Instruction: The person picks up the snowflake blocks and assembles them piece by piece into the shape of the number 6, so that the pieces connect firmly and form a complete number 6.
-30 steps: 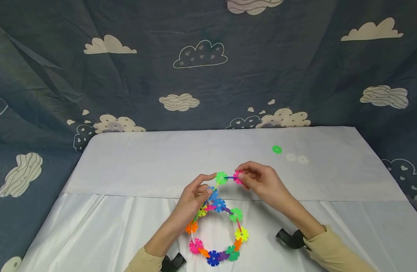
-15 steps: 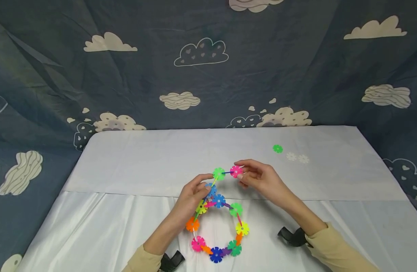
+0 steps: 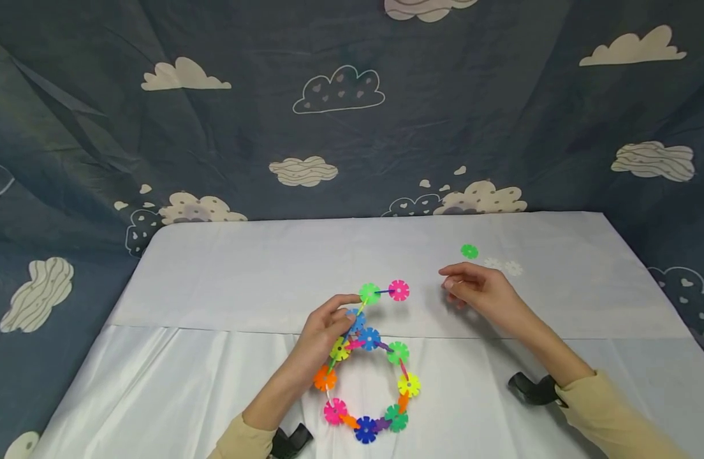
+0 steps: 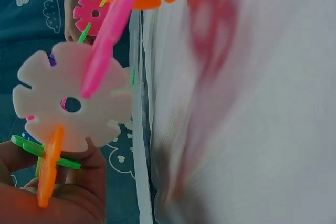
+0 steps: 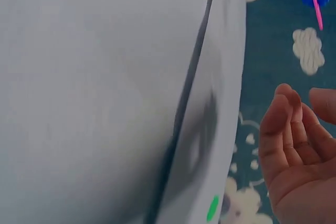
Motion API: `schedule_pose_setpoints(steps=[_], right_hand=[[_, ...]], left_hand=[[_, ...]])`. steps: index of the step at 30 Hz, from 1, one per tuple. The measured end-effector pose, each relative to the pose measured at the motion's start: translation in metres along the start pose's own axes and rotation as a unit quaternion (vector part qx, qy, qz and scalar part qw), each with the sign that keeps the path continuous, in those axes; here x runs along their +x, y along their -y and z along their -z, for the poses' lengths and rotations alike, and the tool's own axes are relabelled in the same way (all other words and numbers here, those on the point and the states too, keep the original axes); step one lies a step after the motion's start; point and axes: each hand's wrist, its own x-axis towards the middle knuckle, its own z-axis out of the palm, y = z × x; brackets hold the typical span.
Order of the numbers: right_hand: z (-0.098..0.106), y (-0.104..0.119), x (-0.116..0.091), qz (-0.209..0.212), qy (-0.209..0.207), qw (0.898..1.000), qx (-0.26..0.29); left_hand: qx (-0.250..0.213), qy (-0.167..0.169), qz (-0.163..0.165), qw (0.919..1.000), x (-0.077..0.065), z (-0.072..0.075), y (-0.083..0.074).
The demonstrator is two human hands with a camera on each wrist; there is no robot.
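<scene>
My left hand (image 3: 317,338) pinches a blue flower-shaped disc (image 3: 356,320) at the upper left of a ring of interlocking plastic flower discs (image 3: 366,429). From there a short arm of pieces sticks up, with a light green disc (image 3: 370,294) and a pink disc (image 3: 398,291) at its free end. My left index finger reaches to the green disc. In the left wrist view, a pale disc (image 4: 37,93) of the chain hangs close to the camera. My right hand (image 3: 490,296) holds nothing, its fingers loosely bent, just in front of the loose discs.
A loose green disc (image 3: 469,251) and two white discs (image 3: 513,268) lie toward the back right of the white-covered table (image 3: 243,274). My right hand partly overlaps one white disc. Behind the table hangs a dark cloth (image 3: 226,140) with clouds.
My right hand has let go of the pink end disc and moved right, toward the loose discs. The left hand keeps its hold on the chain, which shifted slightly.
</scene>
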Motion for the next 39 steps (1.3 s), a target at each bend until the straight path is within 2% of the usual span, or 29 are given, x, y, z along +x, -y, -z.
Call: schedule_pose_setpoints(steps=[6,11,17,21,28,33,36,39], right_hand=[[0.029,-0.007,0.008,0.001,-0.01,0.998,-0.065],[0.054,-0.016,0.019,0.005,-0.037,0.993,-0.109],[0.07,-0.027,0.033,0.003,-0.072,0.986,-0.154],[0.074,-0.034,0.042,0.0,-0.062,0.982,-0.179],[0.07,-0.046,0.059,-0.024,-0.008,0.982,-0.187],[0.066,-0.053,0.069,-0.037,0.034,0.973,-0.227],[0.064,-0.056,0.071,-0.027,0.038,0.969,-0.244],[0.063,-0.055,0.072,-0.026,0.028,0.97,-0.24]], left_hand=[[-0.002,-0.003,0.004,1.0,0.0,0.0,0.0],[-0.004,0.001,0.001,1.0,0.0,0.0,0.0],[-0.004,-0.001,-0.002,1.0,0.0,0.0,-0.001],[-0.007,-0.002,-0.003,1.0,0.0,-0.001,-0.001],[-0.005,-0.002,-0.005,1.0,0.0,-0.001,0.0],[-0.005,-0.001,-0.004,1.0,0.0,-0.001,0.0],[-0.002,0.0,-0.005,1.0,0.0,-0.001,0.0],[-0.002,0.0,-0.005,1.0,0.0,0.0,0.0]])
